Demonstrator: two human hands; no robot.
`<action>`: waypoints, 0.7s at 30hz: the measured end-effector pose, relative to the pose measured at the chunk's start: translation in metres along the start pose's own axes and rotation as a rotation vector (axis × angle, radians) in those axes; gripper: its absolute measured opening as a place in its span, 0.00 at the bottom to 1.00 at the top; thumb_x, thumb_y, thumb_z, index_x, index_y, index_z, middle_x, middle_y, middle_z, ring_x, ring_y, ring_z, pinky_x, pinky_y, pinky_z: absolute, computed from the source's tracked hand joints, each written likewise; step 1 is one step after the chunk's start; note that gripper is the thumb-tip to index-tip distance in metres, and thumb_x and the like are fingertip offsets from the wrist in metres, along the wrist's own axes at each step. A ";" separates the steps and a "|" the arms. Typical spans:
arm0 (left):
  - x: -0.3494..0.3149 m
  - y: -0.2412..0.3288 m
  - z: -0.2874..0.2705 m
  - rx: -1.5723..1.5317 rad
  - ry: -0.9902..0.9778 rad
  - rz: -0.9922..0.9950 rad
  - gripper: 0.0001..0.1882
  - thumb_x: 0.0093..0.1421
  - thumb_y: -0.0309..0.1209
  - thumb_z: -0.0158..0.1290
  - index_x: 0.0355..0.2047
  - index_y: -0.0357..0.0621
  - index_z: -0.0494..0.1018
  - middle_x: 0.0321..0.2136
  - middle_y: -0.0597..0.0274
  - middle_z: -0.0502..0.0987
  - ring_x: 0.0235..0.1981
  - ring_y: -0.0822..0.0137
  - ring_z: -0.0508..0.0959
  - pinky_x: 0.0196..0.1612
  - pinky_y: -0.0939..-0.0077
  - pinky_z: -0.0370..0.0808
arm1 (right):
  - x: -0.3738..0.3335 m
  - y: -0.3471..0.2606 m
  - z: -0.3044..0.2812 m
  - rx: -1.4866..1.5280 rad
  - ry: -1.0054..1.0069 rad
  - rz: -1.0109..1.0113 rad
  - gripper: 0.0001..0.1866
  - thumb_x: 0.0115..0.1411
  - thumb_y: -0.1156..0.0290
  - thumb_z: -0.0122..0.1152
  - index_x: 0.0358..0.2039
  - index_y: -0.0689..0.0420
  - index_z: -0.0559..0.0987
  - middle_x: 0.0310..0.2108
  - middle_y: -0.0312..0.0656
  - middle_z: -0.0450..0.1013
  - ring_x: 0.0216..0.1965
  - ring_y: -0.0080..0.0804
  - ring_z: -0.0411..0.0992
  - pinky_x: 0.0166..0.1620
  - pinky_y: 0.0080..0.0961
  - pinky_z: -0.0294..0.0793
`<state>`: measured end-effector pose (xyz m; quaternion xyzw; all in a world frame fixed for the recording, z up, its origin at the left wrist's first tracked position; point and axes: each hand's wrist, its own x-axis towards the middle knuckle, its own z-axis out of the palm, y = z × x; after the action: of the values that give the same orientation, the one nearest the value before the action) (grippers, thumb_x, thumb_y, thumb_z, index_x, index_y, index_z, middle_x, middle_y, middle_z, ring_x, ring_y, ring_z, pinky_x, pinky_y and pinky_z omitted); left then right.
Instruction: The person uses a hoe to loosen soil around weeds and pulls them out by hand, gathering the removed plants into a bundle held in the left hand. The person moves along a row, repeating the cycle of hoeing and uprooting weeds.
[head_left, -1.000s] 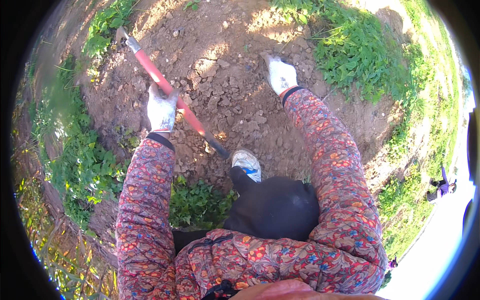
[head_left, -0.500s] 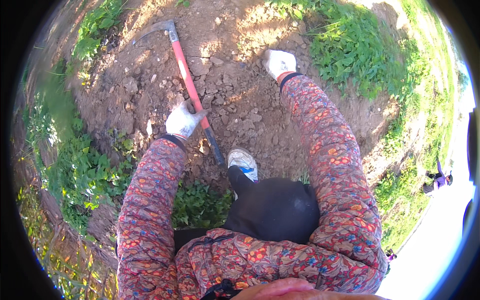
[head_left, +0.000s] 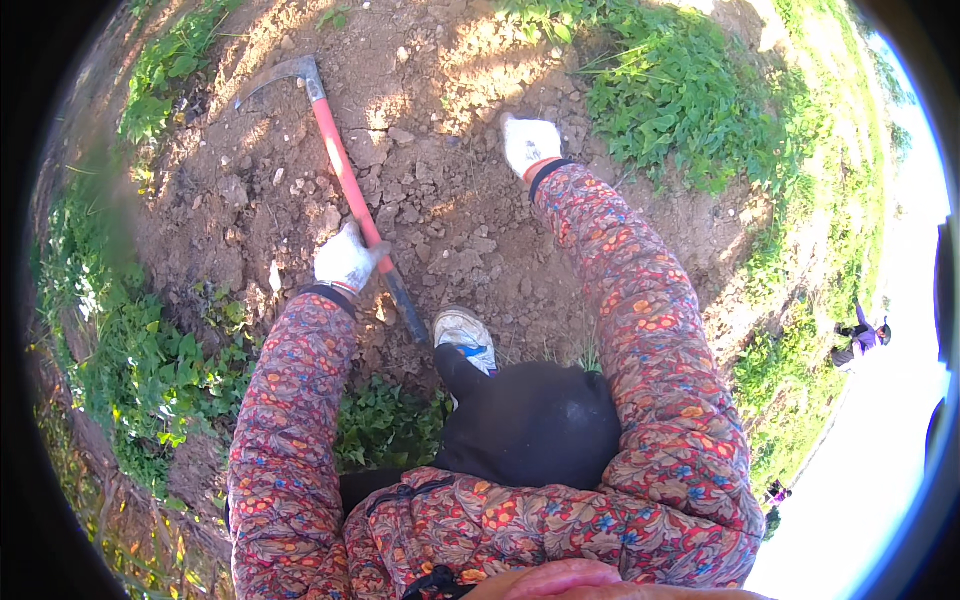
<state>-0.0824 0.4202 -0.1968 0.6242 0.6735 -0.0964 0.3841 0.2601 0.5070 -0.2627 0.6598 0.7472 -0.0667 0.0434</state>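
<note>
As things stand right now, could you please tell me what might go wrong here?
If the left hand swings the sickle rightward, its curved blade could catch the right hand. The handle's dark lower end appears close to the shoe, so it might knock against it.

The left hand in a white fabric glove (head_left: pixel 345 260) is curled in a grip, its thumb toward the right. The right hand in a white fabric glove (head_left: pixel 530 145) reaches farther forward, its fingertips hidden. The left arm (head_left: pixel 290 385) and right arm (head_left: pixel 635 285) extend forward, widely apart, in padded red floral sleeves.
</note>
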 end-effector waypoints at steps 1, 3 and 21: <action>-0.002 -0.002 -0.003 0.010 -0.008 -0.003 0.32 0.50 0.51 0.62 0.47 0.40 0.72 0.36 0.48 0.81 0.39 0.48 0.81 0.45 0.59 0.76 | 0.004 -0.004 -0.003 -0.006 -0.035 -0.018 0.12 0.61 0.67 0.47 0.34 0.56 0.80 0.27 0.48 0.79 0.31 0.50 0.79 0.34 0.45 0.76; 0.000 -0.002 -0.003 0.022 -0.031 -0.010 0.32 0.51 0.52 0.62 0.47 0.39 0.72 0.37 0.47 0.81 0.40 0.48 0.81 0.45 0.58 0.76 | 0.011 -0.005 -0.013 -0.017 -0.074 -0.058 0.13 0.62 0.66 0.47 0.34 0.53 0.81 0.29 0.48 0.79 0.33 0.49 0.79 0.36 0.45 0.76; 0.007 -0.001 0.001 0.121 -0.031 0.008 0.33 0.50 0.52 0.63 0.47 0.41 0.70 0.34 0.47 0.81 0.37 0.46 0.81 0.41 0.57 0.76 | 0.077 -0.070 -0.014 0.209 -0.013 -0.081 0.17 0.59 0.54 0.54 0.34 0.54 0.80 0.29 0.46 0.79 0.34 0.46 0.79 0.38 0.42 0.77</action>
<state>-0.0829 0.4250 -0.2022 0.6472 0.6580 -0.1450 0.3565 0.1812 0.5761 -0.2578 0.6294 0.7620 -0.1504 -0.0234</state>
